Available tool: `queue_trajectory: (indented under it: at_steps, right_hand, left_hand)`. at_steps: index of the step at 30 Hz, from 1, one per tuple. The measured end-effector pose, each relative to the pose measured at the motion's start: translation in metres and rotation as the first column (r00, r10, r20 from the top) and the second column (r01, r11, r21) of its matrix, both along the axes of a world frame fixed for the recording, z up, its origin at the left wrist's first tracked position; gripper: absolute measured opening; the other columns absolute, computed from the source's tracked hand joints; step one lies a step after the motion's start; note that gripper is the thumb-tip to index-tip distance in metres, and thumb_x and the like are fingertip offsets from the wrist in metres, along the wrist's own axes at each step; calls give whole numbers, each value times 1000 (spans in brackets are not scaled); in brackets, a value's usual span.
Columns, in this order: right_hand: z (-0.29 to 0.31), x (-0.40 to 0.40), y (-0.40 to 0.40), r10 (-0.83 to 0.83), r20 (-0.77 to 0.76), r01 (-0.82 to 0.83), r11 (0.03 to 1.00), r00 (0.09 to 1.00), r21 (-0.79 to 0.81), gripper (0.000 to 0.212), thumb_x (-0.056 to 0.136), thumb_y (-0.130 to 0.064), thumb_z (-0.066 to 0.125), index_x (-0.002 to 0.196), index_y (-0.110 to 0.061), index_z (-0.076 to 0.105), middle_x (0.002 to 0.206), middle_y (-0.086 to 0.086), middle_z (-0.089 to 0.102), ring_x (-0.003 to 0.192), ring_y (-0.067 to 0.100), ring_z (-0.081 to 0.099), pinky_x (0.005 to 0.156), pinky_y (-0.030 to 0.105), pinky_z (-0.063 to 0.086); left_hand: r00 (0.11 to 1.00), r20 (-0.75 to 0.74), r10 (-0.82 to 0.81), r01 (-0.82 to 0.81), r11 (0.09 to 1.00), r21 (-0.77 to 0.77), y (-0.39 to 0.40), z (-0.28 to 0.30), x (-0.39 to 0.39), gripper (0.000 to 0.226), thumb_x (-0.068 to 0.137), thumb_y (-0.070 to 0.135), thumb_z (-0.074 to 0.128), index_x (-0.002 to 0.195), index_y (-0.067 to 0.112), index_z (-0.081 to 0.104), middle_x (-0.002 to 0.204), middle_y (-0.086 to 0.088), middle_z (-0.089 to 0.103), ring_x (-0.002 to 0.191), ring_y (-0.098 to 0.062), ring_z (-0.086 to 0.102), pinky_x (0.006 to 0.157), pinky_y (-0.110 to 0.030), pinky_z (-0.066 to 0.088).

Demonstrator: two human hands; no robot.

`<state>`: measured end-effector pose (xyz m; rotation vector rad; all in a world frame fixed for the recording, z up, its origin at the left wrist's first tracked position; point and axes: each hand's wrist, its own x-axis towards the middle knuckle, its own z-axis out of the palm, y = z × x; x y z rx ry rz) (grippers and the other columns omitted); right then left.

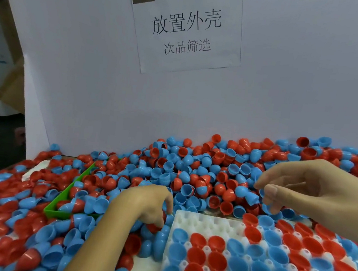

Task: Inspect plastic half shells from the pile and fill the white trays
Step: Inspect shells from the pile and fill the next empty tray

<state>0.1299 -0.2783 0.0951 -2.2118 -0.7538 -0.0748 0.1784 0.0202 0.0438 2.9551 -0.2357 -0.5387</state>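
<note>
A large pile of red and blue plastic half shells (192, 172) covers the table against the white board. A white tray (204, 223) lies at the lower right, most of its pockets holding red and blue shells, its top left pockets bare. My left hand (148, 205) reaches down beside the tray's left edge, its fingers curled round a red shell (155, 227) in the pile. My right hand (313, 189) hovers over the pile above the tray, fingertips pinching a blue shell (262, 191), thumb bent down.
A green bin (65, 198) sits in the pile at the left, holding several shells. A white board (288, 91) with a paper sign (184, 30) stands behind the pile. Cardboard boxes (6, 68) stand at the far left.
</note>
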Motion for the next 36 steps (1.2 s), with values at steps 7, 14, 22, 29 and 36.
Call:
queue_trajectory:
  at_steps: [7,14,22,29,36]
  right_hand:
    - [0,0,0,10,-1,-10,1000,1000,-5,31,78,-71,55,102,-55,66,91,-16,75,84,6,74,71,22,58]
    - [0,0,2,8,-2,-8,1000,1000,-22,32,79,-73,53,103,-55,66,92,-16,75,84,5,74,74,24,57]
    - [1,-1,3,-6,-23,5,999,1000,-34,29,74,-63,55,100,-55,67,92,-18,75,83,5,74,73,23,59]
    - [1,-3,6,-3,-32,3,1000,999,-20,29,74,-62,56,99,-53,67,90,-15,75,83,5,74,84,29,56]
    - [4,-7,9,-8,61,5,998,998,58,27,75,-57,61,101,-50,69,87,-12,76,83,7,74,84,32,56]
  left_hand:
    - [1000,16,10,-9,997,-76,-1,-15,6,33,94,33,67,127,35,65,117,4,62,91,-12,56,78,-26,48]
    - [995,103,-2,9,997,-70,3,-15,8,17,95,34,67,111,33,66,125,2,41,103,-20,54,87,-32,48]
    - [949,263,172,27,789,-613,11,13,4,8,98,28,64,105,28,65,105,9,70,88,-3,69,68,-15,51]
    - [996,31,87,7,261,-965,-10,22,-5,27,95,29,60,118,17,70,102,-15,73,74,-18,71,67,-21,56]
    - [996,-68,-54,-48,305,-951,-34,26,-14,41,92,48,56,92,8,68,67,-5,64,52,-12,58,49,-18,48]
